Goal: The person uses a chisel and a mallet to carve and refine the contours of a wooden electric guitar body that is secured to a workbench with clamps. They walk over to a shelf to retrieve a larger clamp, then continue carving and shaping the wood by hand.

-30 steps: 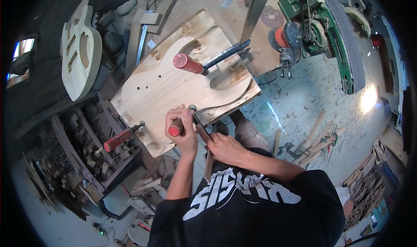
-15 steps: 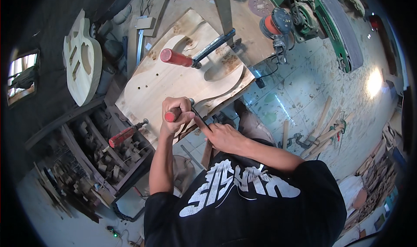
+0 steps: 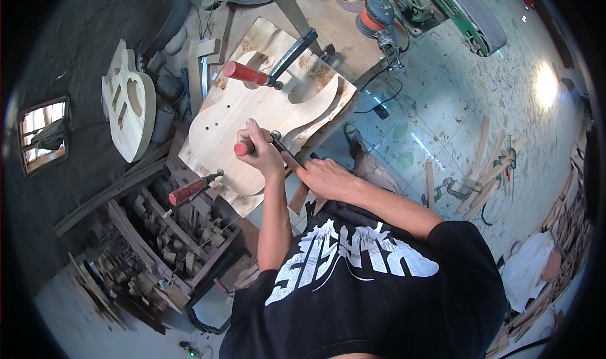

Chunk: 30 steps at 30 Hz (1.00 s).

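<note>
My left hand (image 3: 262, 154) is wrapped round the red handle (image 3: 243, 147) of a bar clamp at the lower right part of a pale guitar-shaped panel (image 3: 230, 128). My right hand (image 3: 325, 181) is closed on that clamp's dark bar (image 3: 287, 154), just off the panel's edge, index finger along it. The panel lies on a larger board with burl patches (image 3: 341, 94). A second clamp (image 3: 246, 73) grips the upper part, and a third (image 3: 186, 193) sits at the lower left corner.
A routed pale guitar body (image 3: 126, 106) stands at left above a dark rack of offcuts (image 3: 161, 233). An orange-and-black sander (image 3: 372, 21) and green belt sander (image 3: 467, 24) are on the back bench (image 3: 344, 40). Wood strips and clamps (image 3: 480, 182) lie on the right floor.
The view has shifted, so the bench and board sit differently in the frame. My left hand has shifted its grip on the handle, its thumb now pointing up. My right hand stays on the bar.
</note>
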Each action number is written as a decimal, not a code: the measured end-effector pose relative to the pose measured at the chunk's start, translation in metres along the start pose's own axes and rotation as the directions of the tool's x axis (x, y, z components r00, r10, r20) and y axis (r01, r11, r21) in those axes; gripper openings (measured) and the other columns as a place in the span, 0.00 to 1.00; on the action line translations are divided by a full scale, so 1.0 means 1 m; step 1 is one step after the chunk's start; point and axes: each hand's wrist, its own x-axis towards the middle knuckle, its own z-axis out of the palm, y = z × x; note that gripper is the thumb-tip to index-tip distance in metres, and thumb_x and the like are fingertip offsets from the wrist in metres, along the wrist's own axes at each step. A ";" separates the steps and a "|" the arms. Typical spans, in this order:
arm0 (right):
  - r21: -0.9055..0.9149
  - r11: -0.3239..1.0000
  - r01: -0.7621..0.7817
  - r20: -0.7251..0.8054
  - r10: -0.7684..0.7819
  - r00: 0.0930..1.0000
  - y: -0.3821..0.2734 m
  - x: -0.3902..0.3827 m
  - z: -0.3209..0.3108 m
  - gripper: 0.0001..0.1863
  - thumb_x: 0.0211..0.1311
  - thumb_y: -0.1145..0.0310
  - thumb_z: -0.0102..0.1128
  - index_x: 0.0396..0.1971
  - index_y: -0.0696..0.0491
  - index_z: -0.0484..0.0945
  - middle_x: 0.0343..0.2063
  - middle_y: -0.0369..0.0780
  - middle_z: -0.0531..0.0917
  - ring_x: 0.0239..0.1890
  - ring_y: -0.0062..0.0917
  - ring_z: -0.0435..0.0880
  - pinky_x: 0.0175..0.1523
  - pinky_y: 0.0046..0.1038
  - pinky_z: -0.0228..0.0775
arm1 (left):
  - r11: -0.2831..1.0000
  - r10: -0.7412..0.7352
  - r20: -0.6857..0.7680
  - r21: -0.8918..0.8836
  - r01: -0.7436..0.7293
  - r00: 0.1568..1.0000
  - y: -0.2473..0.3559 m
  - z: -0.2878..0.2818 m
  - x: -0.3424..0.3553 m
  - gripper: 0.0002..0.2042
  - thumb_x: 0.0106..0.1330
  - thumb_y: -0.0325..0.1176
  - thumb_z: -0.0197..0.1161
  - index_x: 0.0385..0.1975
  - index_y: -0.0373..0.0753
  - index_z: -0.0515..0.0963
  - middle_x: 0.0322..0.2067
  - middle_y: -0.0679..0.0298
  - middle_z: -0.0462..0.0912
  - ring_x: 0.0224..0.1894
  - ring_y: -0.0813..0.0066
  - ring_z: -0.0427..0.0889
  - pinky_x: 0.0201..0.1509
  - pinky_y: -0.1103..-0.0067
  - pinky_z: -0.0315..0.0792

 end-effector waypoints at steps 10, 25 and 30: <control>-0.035 0.998 0.047 -0.105 -0.050 0.993 0.002 -0.002 0.007 0.50 0.52 0.74 0.65 0.74 0.62 0.48 0.29 0.51 0.83 0.35 0.47 0.85 0.43 0.45 0.78 | 0.984 -0.118 0.844 0.030 0.174 0.523 -0.003 -0.044 0.060 0.17 0.51 0.24 0.67 0.14 0.41 0.61 0.14 0.68 0.64 0.18 0.76 0.62 0.29 0.75 0.60; -0.015 1.000 0.002 -0.137 -0.004 0.991 -0.003 -0.006 0.009 0.44 0.56 0.76 0.60 0.73 0.62 0.52 0.27 0.51 0.84 0.35 0.48 0.86 0.41 0.46 0.78 | 0.997 0.072 0.015 0.036 -0.072 0.997 -0.007 -0.002 -0.003 0.19 0.72 0.36 0.63 0.20 0.41 0.66 0.14 0.69 0.71 0.17 0.85 0.66 0.22 0.82 0.64; -0.026 1.000 0.017 -0.195 -0.021 0.981 0.000 -0.005 0.014 0.43 0.56 0.76 0.59 0.73 0.61 0.53 0.27 0.50 0.83 0.34 0.47 0.85 0.41 0.46 0.78 | 0.993 0.002 0.389 -0.111 0.045 0.921 -0.014 -0.025 0.023 0.16 0.65 0.26 0.64 0.18 0.41 0.65 0.14 0.69 0.69 0.15 0.83 0.63 0.20 0.82 0.58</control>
